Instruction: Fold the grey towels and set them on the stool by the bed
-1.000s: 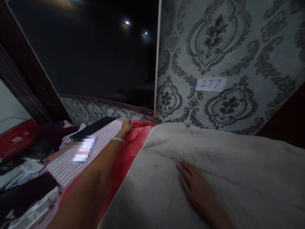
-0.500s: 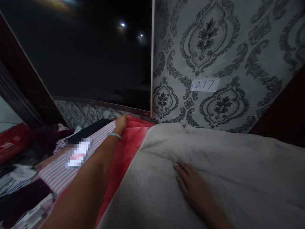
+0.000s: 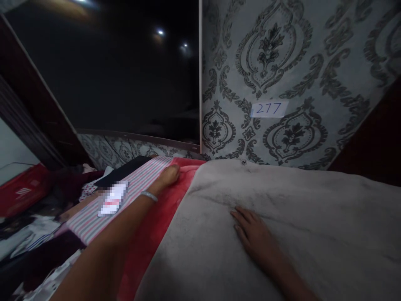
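Hands work bedding in a dim room, seen from the head camera. The left hand (image 3: 167,176), arm stretched forward with a silver bangle (image 3: 149,195) on the wrist, lies on the red blanket (image 3: 150,234) at its far edge, beside the striped sheet (image 3: 125,194); whether its fingers pinch the cloth cannot be told. The right hand (image 3: 255,236) rests palm down on the grey blanket (image 3: 297,209), fingers slightly spread and flat. The grey blanket overlaps the red one. A paper label reading 277 (image 3: 269,109) sticks to the patterned wall (image 3: 282,62) beside a dark screen (image 3: 119,75).
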Action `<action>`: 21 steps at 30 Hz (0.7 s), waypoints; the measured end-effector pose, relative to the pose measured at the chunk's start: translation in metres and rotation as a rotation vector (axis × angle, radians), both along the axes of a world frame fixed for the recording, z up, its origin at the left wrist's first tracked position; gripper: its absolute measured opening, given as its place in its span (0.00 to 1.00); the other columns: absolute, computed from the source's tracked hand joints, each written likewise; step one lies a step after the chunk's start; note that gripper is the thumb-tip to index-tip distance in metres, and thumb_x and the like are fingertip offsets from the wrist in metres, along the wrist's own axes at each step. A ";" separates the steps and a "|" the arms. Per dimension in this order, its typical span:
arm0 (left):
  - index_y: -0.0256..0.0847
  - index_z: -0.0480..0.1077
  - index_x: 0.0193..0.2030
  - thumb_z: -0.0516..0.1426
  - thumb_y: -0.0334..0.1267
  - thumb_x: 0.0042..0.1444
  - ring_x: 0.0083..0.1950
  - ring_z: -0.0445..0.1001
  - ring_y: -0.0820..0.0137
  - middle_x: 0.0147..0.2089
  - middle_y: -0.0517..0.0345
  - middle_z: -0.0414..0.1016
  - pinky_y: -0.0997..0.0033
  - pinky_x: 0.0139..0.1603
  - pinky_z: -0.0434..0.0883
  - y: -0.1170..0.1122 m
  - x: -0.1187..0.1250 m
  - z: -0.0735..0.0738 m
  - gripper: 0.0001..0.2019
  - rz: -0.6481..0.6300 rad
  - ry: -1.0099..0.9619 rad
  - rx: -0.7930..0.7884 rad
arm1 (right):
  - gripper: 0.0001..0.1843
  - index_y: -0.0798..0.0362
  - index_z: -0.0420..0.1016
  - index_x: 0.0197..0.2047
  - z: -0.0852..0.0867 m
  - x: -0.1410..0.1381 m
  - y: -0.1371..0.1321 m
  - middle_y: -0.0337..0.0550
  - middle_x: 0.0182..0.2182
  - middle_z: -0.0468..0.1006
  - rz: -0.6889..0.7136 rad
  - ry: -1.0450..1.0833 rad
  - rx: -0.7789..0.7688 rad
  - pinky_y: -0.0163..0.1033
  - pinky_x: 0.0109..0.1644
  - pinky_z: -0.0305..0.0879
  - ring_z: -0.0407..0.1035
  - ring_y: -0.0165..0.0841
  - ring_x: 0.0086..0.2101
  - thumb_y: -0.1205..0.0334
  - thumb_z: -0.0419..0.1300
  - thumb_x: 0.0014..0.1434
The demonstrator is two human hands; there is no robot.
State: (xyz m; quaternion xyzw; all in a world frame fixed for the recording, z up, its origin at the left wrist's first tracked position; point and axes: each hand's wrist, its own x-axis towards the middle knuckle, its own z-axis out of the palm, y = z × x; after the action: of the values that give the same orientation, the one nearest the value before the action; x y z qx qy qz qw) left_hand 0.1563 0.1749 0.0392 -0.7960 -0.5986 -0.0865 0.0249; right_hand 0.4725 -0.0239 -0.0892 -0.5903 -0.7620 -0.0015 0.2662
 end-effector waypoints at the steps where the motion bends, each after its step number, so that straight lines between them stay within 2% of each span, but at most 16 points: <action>1: 0.38 0.74 0.50 0.50 0.37 0.66 0.57 0.75 0.55 0.55 0.40 0.77 0.59 0.61 0.67 -0.015 0.005 0.003 0.14 -0.003 -0.001 0.035 | 0.24 0.47 0.74 0.63 0.000 0.001 0.000 0.47 0.64 0.70 0.001 0.006 -0.010 0.58 0.65 0.63 0.64 0.45 0.62 0.56 0.47 0.70; 3: 0.38 0.72 0.52 0.48 0.37 0.67 0.56 0.75 0.54 0.56 0.39 0.76 0.58 0.59 0.67 -0.052 0.018 0.003 0.15 -0.076 0.007 0.082 | 0.24 0.48 0.73 0.63 0.001 0.002 0.002 0.48 0.63 0.71 0.007 0.039 -0.018 0.58 0.65 0.63 0.64 0.45 0.61 0.56 0.48 0.69; 4: 0.38 0.72 0.52 0.47 0.36 0.68 0.54 0.75 0.55 0.54 0.40 0.76 0.57 0.57 0.68 -0.073 0.025 -0.001 0.15 -0.141 0.017 0.083 | 0.24 0.48 0.73 0.63 0.002 0.001 0.004 0.49 0.62 0.72 0.014 0.073 -0.019 0.58 0.64 0.64 0.65 0.45 0.61 0.57 0.49 0.68; 7: 0.42 0.73 0.52 0.47 0.34 0.67 0.49 0.76 0.57 0.49 0.44 0.78 0.60 0.52 0.70 -0.135 0.048 -0.029 0.15 -0.385 0.094 -0.016 | 0.25 0.51 0.73 0.62 0.012 -0.008 0.020 0.51 0.57 0.76 0.051 0.257 0.004 0.55 0.62 0.66 0.69 0.44 0.57 0.59 0.50 0.65; 10: 0.42 0.73 0.54 0.45 0.31 0.67 0.46 0.77 0.59 0.47 0.45 0.78 0.61 0.47 0.71 -0.178 0.067 -0.060 0.18 -0.515 0.156 -0.033 | 0.26 0.54 0.71 0.62 0.032 -0.027 0.049 0.52 0.49 0.80 0.005 0.523 -0.039 0.49 0.55 0.71 0.75 0.42 0.48 0.55 0.52 0.63; 13: 0.39 0.72 0.56 0.44 0.28 0.66 0.46 0.77 0.59 0.46 0.46 0.78 0.60 0.45 0.72 -0.196 0.077 -0.077 0.19 -0.519 0.192 0.057 | 0.34 0.59 0.63 0.66 0.051 -0.046 0.078 0.49 0.39 0.81 -0.208 0.698 -0.177 0.45 0.44 0.74 0.77 0.42 0.38 0.49 0.55 0.62; 16: 0.39 0.73 0.52 0.44 0.28 0.66 0.46 0.76 0.59 0.46 0.48 0.78 0.60 0.44 0.72 -0.200 0.076 -0.082 0.18 -0.475 0.211 0.114 | 0.38 0.61 0.63 0.67 0.060 -0.056 0.097 0.54 0.43 0.81 -0.326 0.662 -0.158 0.45 0.49 0.71 0.76 0.46 0.45 0.54 0.63 0.56; 18: 0.40 0.73 0.50 0.45 0.28 0.67 0.47 0.75 0.60 0.45 0.49 0.77 0.60 0.46 0.72 -0.200 0.073 -0.084 0.17 -0.465 0.193 0.135 | 0.33 0.59 0.70 0.62 0.061 -0.057 0.104 0.56 0.47 0.80 -0.347 0.696 -0.111 0.45 0.55 0.68 0.73 0.49 0.51 0.62 0.65 0.51; 21: 0.39 0.72 0.50 0.45 0.27 0.67 0.48 0.74 0.60 0.45 0.49 0.77 0.59 0.48 0.72 -0.198 0.069 -0.085 0.16 -0.460 0.174 0.140 | 0.25 0.57 0.77 0.52 0.060 -0.049 0.109 0.55 0.43 0.81 -0.370 0.824 -0.075 0.45 0.55 0.67 0.73 0.49 0.50 0.67 0.62 0.49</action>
State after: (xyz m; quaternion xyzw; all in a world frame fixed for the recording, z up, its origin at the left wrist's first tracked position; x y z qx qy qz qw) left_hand 0.2258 -0.0236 -0.0459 -0.9119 -0.3901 -0.0623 0.1111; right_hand 0.4230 0.0850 -0.0289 -0.6771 -0.4738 0.2136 0.5210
